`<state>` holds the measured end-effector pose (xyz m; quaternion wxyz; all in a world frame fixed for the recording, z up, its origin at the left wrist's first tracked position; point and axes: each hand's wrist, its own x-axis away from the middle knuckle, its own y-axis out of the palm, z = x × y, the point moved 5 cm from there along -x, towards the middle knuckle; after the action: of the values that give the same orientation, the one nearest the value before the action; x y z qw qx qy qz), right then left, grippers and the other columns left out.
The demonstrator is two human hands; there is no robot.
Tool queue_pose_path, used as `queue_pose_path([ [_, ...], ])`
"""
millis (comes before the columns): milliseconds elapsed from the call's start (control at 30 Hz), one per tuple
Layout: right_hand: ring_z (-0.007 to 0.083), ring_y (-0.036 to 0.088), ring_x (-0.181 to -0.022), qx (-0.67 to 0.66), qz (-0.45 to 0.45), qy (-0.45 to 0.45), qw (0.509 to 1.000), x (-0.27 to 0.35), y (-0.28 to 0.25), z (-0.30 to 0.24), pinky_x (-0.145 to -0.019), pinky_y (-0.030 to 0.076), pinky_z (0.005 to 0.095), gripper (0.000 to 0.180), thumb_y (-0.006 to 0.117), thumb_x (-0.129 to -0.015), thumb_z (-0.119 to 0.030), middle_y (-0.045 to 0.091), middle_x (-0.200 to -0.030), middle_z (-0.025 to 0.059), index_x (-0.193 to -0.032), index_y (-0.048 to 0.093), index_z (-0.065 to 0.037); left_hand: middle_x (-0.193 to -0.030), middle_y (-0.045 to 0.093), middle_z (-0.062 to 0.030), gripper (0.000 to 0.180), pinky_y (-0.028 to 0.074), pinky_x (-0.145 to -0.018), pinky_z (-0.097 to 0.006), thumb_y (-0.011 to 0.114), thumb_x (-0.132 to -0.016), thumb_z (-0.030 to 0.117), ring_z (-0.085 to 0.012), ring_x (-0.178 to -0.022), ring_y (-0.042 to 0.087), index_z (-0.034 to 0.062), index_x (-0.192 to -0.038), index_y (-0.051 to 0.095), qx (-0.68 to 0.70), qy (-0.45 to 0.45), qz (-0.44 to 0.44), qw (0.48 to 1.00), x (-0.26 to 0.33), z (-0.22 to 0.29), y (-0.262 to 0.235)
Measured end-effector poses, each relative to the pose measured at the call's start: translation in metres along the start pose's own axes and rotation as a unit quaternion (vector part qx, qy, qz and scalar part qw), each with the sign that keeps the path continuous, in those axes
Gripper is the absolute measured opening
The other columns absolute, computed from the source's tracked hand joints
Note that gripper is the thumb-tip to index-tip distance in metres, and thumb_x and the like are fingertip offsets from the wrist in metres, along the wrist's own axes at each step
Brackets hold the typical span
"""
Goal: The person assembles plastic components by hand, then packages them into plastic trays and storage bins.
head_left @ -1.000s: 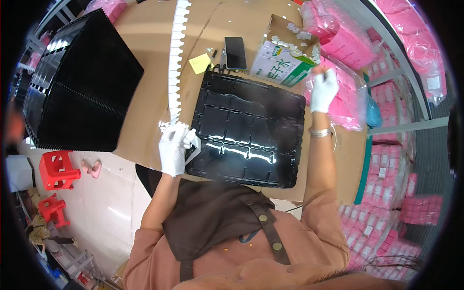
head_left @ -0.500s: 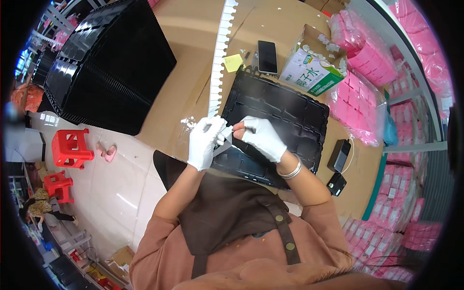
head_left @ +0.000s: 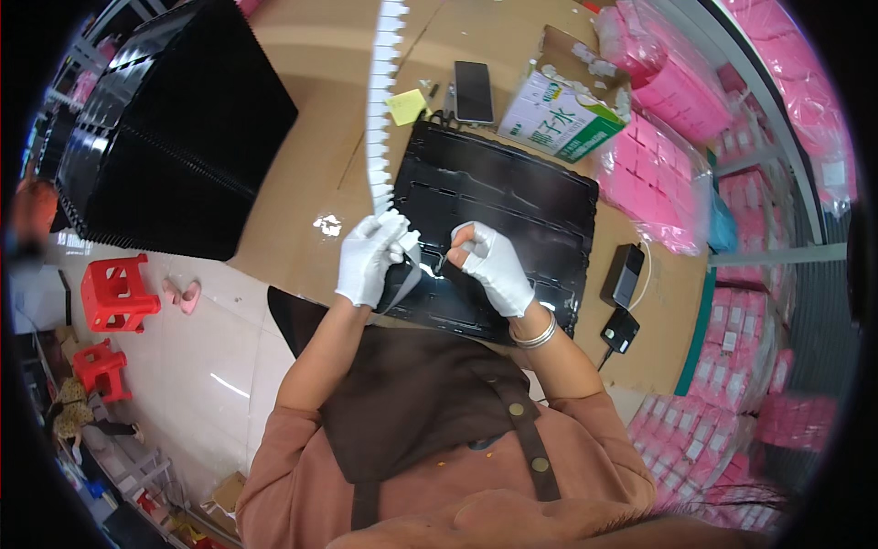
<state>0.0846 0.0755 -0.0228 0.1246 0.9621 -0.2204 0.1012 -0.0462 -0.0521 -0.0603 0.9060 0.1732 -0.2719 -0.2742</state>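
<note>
My left hand (head_left: 364,263), in a white glove, is closed on a long white strip (head_left: 380,119) with a notched edge. The strip runs from the far edge of the table down to my fingers, and a loose greyish end hangs below them. My right hand (head_left: 498,274) wears a white glove that leaves some fingertips bare. Its thumb and fingers are pinched together, a short way right of the left hand; whatever they hold is too small to tell. Both hands are over the near part of a flat black plastic tray (head_left: 512,201) on the table.
A tall stack of black trays (head_left: 174,137) stands at left. Beyond the flat tray are a yellow note (head_left: 407,107), a phone (head_left: 473,91) and an open carton (head_left: 567,114) with white scraps. Pink wrapped packs (head_left: 651,183), a black device (head_left: 622,274) and its white cable lie at right.
My right hand has drawn away from the strip in my left hand, leaving a gap between them. The whole view has shifted a little, so the table things appear further left and up.
</note>
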Motion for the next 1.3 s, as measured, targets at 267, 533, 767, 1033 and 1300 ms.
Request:
queue_pose_path([
  [267,0.0100,0.056,-0.065,0.220,0.354,-0.133,0.899,-0.001,-0.190,-0.030,-0.062,0.046,0.0248,0.008,0.070,-0.073,-0.005,0.062,-0.069,0.0022,-0.073,0.062,-0.003,-0.083,0.061,-0.0038,0.021,0.040,-0.051,-0.017,0.066,-0.086,0.008,-0.0046,-0.059,0.051,-0.0032,-0.102,0.059,-0.036,0.028,0.041,0.998,0.003,0.007,-0.012],
  [533,0.0313,0.066,-0.077,0.544,0.357,0.060,0.757,-0.059,-0.261,-0.020,-0.070,0.051,0.0371,0.020,0.073,-0.065,-0.009,0.067,-0.078,0.0193,-0.081,0.064,0.000,-0.083,0.061,-0.0036,0.016,0.039,-0.051,-0.017,0.064,-0.088,0.008,-0.0046,-0.060,0.051,-0.0011,-0.101,0.060,-0.033,0.032,0.034,0.998,0.008,0.000,-0.010],
  [767,0.0358,0.064,-0.081,0.511,0.183,0.100,0.834,-0.122,-0.341,0.019,-0.070,0.049,0.0380,0.033,0.070,-0.054,0.000,0.065,-0.080,0.0219,-0.086,0.065,0.005,-0.083,0.062,-0.0053,0.016,0.041,-0.052,-0.018,0.065,-0.087,0.009,-0.0059,-0.058,0.052,-0.0018,-0.099,0.061,-0.047,0.024,0.020,0.998,0.013,-0.001,-0.001],
  [1033,0.0184,0.053,-0.068,0.279,0.304,0.060,0.909,-0.085,-0.296,-0.005,-0.066,0.044,0.0304,0.018,0.067,-0.058,0.004,0.056,-0.070,0.0033,-0.072,0.060,-0.005,-0.086,0.063,-0.0075,0.016,0.043,-0.055,-0.020,0.064,-0.088,0.009,-0.0072,-0.060,0.053,-0.0025,-0.097,0.060,-0.055,0.012,0.004,0.998,0.020,-0.004,-0.003],
  [1300,0.0236,0.060,-0.073,0.340,0.386,0.037,0.857,-0.055,-0.288,0.009,-0.070,0.047,0.0336,0.018,0.067,-0.063,-0.002,0.062,-0.075,0.0093,-0.079,0.059,-0.005,-0.086,0.062,-0.0076,0.016,0.044,-0.056,-0.021,0.063,-0.089,0.011,-0.0079,-0.061,0.054,-0.0023,-0.096,0.060,-0.067,0.007,-0.011,0.998,0.022,-0.005,0.001],
])
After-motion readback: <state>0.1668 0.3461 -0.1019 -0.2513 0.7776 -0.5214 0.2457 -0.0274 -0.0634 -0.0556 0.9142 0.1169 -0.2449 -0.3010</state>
